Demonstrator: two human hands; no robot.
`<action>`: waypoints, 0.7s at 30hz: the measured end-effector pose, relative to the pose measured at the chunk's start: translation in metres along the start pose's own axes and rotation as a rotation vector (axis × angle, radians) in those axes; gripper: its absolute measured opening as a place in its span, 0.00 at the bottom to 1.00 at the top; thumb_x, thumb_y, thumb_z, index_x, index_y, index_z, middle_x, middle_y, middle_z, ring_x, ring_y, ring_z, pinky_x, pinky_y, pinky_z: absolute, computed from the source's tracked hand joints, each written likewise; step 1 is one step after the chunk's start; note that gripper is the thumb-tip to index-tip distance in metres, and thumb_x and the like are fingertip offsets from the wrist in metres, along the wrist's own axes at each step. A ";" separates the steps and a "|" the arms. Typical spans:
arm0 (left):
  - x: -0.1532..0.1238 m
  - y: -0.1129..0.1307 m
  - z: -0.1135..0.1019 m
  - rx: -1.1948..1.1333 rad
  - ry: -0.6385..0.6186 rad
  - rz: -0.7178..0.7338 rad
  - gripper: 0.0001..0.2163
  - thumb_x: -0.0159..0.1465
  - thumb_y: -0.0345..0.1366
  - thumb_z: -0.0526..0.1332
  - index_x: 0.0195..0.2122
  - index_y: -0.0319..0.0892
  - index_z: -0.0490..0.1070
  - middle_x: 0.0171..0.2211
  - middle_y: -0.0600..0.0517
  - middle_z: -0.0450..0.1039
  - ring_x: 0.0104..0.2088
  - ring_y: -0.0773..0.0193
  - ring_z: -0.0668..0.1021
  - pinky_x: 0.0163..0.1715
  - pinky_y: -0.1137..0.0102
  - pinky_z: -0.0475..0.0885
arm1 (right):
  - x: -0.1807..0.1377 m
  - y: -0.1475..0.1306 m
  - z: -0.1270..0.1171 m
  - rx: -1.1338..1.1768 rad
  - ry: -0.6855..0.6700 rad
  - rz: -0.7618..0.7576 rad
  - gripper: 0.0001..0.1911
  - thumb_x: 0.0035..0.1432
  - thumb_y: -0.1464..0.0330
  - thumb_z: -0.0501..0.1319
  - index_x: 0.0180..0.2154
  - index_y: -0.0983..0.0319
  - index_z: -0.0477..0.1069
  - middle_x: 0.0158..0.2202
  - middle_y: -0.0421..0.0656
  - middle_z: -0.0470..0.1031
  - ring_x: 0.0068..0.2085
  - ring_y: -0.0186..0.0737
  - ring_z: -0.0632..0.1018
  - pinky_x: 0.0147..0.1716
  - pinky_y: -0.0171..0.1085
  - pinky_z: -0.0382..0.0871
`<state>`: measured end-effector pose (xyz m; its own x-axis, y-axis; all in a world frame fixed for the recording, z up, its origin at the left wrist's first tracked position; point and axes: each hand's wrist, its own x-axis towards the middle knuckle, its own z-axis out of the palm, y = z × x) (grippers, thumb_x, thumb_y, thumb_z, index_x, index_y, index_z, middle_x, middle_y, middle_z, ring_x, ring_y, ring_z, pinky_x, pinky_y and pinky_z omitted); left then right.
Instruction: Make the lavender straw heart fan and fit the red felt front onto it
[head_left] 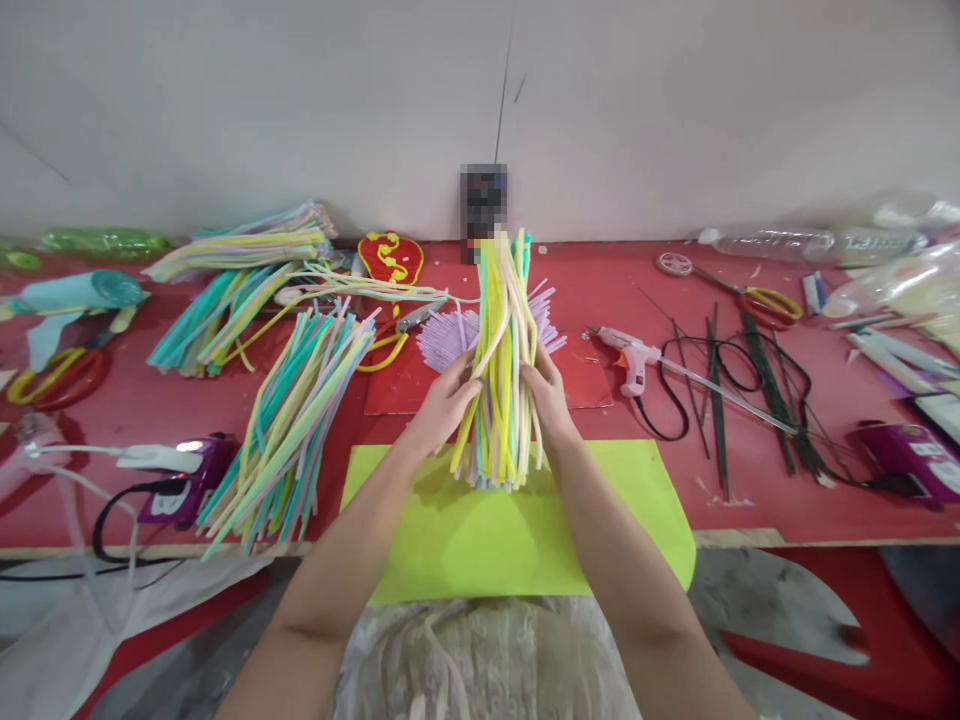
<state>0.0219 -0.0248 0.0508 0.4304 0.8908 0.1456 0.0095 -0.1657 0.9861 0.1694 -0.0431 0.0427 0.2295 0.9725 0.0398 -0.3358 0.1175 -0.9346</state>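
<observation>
Basically, both hands were closed on one stem bundle (501, 370): left hand (448, 403) on its left side, right hand (549, 395) on its right, fingers curled round the sides, thumbs toward the front. Gap between each thumb and its fingers was filled by stems. Bundle sat between the two sets of fingertips, multicoloured, lower ends splayed just below the fingers over one lime mat (480, 545). Counts: three more mixed bundles, front one (292, 420) near, left of the left fingers; one lilac stem fan (450, 335) just beyond the fingers; one pink glue gun (636, 362) right of the right fingers; two purple power blocks, left one (180, 490) and right one (915, 460), well apart from the fingers either side. Most fingertips were hidden behind the stems, as was the fan's middle. Individual stems too packed to count. Couldn't tell if the lower ends touched the mat. Dark object (484, 195) beyond the fingers was pixelated, unreadable.
</observation>
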 end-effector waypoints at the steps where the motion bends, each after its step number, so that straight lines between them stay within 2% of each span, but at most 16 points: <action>1: 0.000 -0.001 0.000 -0.008 -0.003 -0.003 0.23 0.60 0.32 0.53 0.58 0.43 0.62 0.59 0.49 0.65 0.60 0.55 0.66 0.60 0.58 0.61 | 0.000 0.001 -0.001 0.002 -0.001 0.003 0.26 0.50 0.62 0.62 0.53 0.53 0.67 0.52 0.38 0.73 0.55 0.45 0.71 0.58 0.46 0.63; 6: 0.000 -0.006 0.001 -0.056 -0.023 -0.031 0.24 0.62 0.37 0.58 0.59 0.42 0.60 0.57 0.45 0.67 0.56 0.54 0.71 0.55 0.58 0.67 | -0.001 0.002 -0.001 0.010 -0.011 0.013 0.26 0.53 0.58 0.61 0.55 0.53 0.66 0.53 0.38 0.72 0.58 0.45 0.69 0.58 0.45 0.64; 10: -0.001 -0.006 0.001 -0.020 0.017 -0.064 0.27 0.59 0.35 0.61 0.59 0.41 0.59 0.54 0.44 0.70 0.53 0.54 0.74 0.52 0.59 0.70 | -0.001 0.002 0.001 0.004 -0.041 -0.014 0.30 0.51 0.56 0.63 0.56 0.53 0.64 0.54 0.40 0.71 0.58 0.46 0.69 0.56 0.45 0.67; 13: -0.001 -0.003 0.000 0.038 0.052 -0.065 0.23 0.60 0.34 0.58 0.58 0.40 0.62 0.52 0.44 0.72 0.52 0.54 0.74 0.52 0.59 0.70 | -0.001 0.002 0.000 0.003 -0.063 0.007 0.32 0.48 0.61 0.66 0.56 0.52 0.63 0.53 0.39 0.72 0.55 0.47 0.72 0.54 0.45 0.68; 16: 0.001 -0.002 -0.001 0.096 0.074 -0.038 0.20 0.62 0.33 0.55 0.56 0.39 0.65 0.54 0.44 0.70 0.54 0.55 0.73 0.56 0.59 0.65 | -0.001 0.003 -0.001 0.016 -0.058 0.047 0.31 0.49 0.62 0.64 0.56 0.53 0.63 0.49 0.40 0.75 0.53 0.48 0.73 0.52 0.47 0.70; 21: 0.000 -0.004 0.001 0.085 0.044 -0.029 0.22 0.62 0.35 0.55 0.58 0.39 0.62 0.55 0.43 0.69 0.54 0.56 0.72 0.55 0.60 0.66 | -0.001 0.006 -0.001 -0.013 -0.069 -0.004 0.29 0.52 0.62 0.62 0.57 0.53 0.62 0.50 0.40 0.74 0.56 0.47 0.71 0.56 0.47 0.65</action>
<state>0.0225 -0.0242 0.0469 0.3886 0.9132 0.1222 0.0988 -0.1732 0.9799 0.1684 -0.0436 0.0361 0.1670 0.9836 0.0679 -0.3225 0.1196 -0.9390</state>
